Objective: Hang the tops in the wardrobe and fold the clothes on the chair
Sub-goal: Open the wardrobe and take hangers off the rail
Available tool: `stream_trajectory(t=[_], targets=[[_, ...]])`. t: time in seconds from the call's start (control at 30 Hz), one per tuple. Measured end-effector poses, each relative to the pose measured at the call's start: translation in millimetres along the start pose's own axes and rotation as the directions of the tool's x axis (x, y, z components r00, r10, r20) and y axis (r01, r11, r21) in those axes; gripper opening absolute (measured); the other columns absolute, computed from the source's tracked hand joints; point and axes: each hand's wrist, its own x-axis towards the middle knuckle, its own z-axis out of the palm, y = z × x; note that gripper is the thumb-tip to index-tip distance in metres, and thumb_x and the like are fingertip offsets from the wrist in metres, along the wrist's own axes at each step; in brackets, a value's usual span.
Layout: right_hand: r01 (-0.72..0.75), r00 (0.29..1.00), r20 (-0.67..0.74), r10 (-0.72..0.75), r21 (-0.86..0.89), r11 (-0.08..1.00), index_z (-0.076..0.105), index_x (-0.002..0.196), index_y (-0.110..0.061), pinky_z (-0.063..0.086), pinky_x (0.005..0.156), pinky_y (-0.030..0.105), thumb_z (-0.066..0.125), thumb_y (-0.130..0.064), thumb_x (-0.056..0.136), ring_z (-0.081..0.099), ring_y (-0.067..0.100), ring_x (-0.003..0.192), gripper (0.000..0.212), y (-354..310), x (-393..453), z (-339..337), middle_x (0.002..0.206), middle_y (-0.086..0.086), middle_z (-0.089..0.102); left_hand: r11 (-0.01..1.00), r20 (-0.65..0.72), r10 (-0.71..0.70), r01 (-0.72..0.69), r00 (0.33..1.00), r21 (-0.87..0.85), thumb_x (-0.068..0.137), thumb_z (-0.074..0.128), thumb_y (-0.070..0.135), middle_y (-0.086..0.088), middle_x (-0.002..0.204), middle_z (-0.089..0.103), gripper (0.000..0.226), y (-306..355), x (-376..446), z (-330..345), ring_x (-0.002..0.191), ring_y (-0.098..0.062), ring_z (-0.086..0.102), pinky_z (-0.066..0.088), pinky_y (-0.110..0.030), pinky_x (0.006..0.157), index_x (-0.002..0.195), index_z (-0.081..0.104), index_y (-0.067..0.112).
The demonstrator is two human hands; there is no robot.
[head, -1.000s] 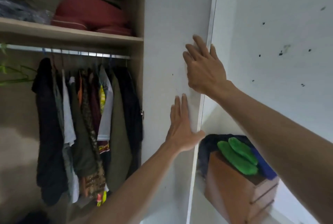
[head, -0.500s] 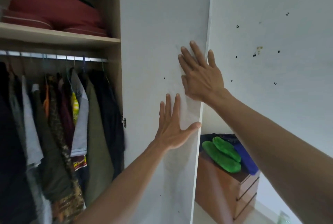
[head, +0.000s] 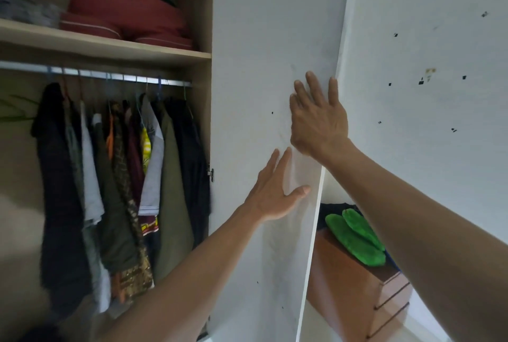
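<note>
The wardrobe stands with its white door [head: 264, 39] swung out to the right. Several tops [head: 121, 176] hang on hangers from the metal rail [head: 96, 73] inside, dark ones at both ends, lighter and patterned ones between. My left hand [head: 275, 193] lies flat on the door's inner face, fingers straight, thumb out toward the door's edge. My right hand [head: 316, 119] presses flat just above it, near the same edge, fingers spread. Neither hand holds anything. No chair is in view.
A shelf [head: 110, 44] above the rail carries red cushions [head: 123, 14] and grey bundles. Behind the door, a brown drawer unit [head: 351, 286] stands by the white wall [head: 426, 94], with green slippers [head: 354, 237] and dark cloth on top.
Both hands stay flat on the door. The view has swung back left, so more of the hanging tops and the shelf shows than half a second ago.
</note>
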Motion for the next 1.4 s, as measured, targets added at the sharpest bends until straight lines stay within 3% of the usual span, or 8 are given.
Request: stream_trajectory(t=[0.17, 0.33, 0.5, 0.87, 0.93, 1.07, 1.2, 1.4], targets=[[-0.05, 0.997, 0.065, 0.037, 0.209, 0.977, 0.046, 0.143, -0.011, -0.002, 0.119, 0.058, 0.042, -0.022, 0.094, 0.015, 0.031, 0.152, 0.051, -35, -2, -4, 0.149, 0.01, 0.048, 0.995, 0.038, -0.015, 0.012, 0.999, 0.1, 0.092, 0.048, 0.066, 0.006, 0.168, 0.005, 0.086, -15, -38, -12, 0.154, -0.016, 0.006, 0.018, -0.046, 0.123, 0.158, 0.0, 0.036], [-0.05, 0.982, 0.187, -0.041, 0.458, 0.887, 0.056, 0.105, -0.014, 0.03, 0.109, 0.053, 0.043, -0.019, 0.09, 0.059, 0.033, 0.109, 0.021, -92, 1, -7, 0.11, 0.01, 0.068, 0.967, 0.04, -0.105, 0.093, 0.994, 0.238, 0.092, 0.045, 0.068, 0.005, 0.166, 0.012, 0.083, -60, -80, -58, 0.153, -0.017, 0.012, 0.024, -0.05, 0.121, 0.158, 0.008, 0.034], [-0.074, 0.944, 0.28, -0.174, 0.695, 0.715, 0.06, 0.119, -0.014, 0.043, 0.083, 0.037, 0.045, -0.024, 0.094, 0.058, 0.032, 0.093, 0.031, -165, 18, -21, 0.118, 0.013, 0.063, 0.925, -0.058, -0.249, 0.255, 0.967, 0.282, 0.095, 0.056, 0.053, 0.004, 0.162, 0.023, 0.075, -117, -125, -125, 0.146, -0.018, 0.029, 0.031, -0.043, 0.118, 0.156, 0.019, 0.028], [0.183, 0.816, 0.169, -0.553, 0.832, 0.524, 0.06, 0.124, -0.018, 0.055, 0.092, 0.047, 0.054, -0.039, 0.09, 0.06, 0.031, 0.109, 0.04, -382, 101, -69, 0.124, 0.007, 0.06, 0.773, -0.247, -0.442, 0.506, 0.862, 0.383, 0.091, 0.065, 0.047, 0.0, 0.139, 0.053, 0.06, -293, -218, -291, 0.131, -0.016, 0.048, 0.045, -0.036, 0.105, 0.142, 0.049, 0.021], [0.201, 0.786, 0.155, -0.599, 0.851, 0.485, 0.063, 0.122, -0.017, 0.056, 0.092, 0.046, 0.055, -0.037, 0.09, 0.061, 0.029, 0.109, 0.038, -417, 124, -86, 0.123, 0.007, 0.061, 0.755, -0.291, -0.426, 0.514, 0.857, 0.407, 0.09, 0.067, 0.046, 0.002, 0.135, 0.058, 0.055, -323, -226, -334, 0.125, -0.014, 0.055, 0.048, -0.033, 0.1, 0.137, 0.055, 0.02], [0.187, 0.829, 0.068, -0.555, 0.902, 0.39, 0.061, 0.13, -0.015, 0.053, 0.097, 0.045, 0.058, -0.033, 0.091, 0.059, 0.03, 0.116, 0.043, -482, 176, -116, 0.13, 0.007, 0.06, 0.77, -0.479, -0.311, 0.513, 0.821, 0.38, 0.083, 0.062, 0.054, 0.001, 0.112, 0.071, 0.054, -367, -226, -422, 0.106, -0.01, 0.067, 0.053, -0.025, 0.082, 0.123, 0.067, 0.018], [0.137, 0.873, 0.034, -0.486, 0.94, 0.313, 0.065, 0.125, -0.021, 0.051, 0.1, 0.045, 0.057, -0.039, 0.087, 0.057, 0.034, 0.119, 0.043, -538, 214, -137, 0.13, 0.01, 0.059, 0.799, -0.65, -0.119, 0.461, 0.75, 0.386, 0.079, 0.061, 0.04, -0.003, 0.091, 0.074, 0.043, -391, -215, -490, 0.08, -0.009, 0.067, 0.046, -0.018, 0.073, 0.104, 0.074, 0.009], [0.045, 0.914, 0.046, -0.403, 0.976, 0.213, 0.066, 0.099, -0.013, 0.055, 0.09, 0.043, 0.053, -0.035, 0.081, 0.061, 0.035, 0.105, 0.031, -599, 262, -151, 0.114, 0.012, 0.063, 0.781, -0.742, -0.042, 0.485, 0.67, 0.393, 0.078, 0.06, 0.035, -0.007, 0.093, 0.076, 0.039, -426, -193, -565, 0.086, -0.021, 0.073, 0.056, -0.03, 0.081, 0.104, 0.074, 0.01]])
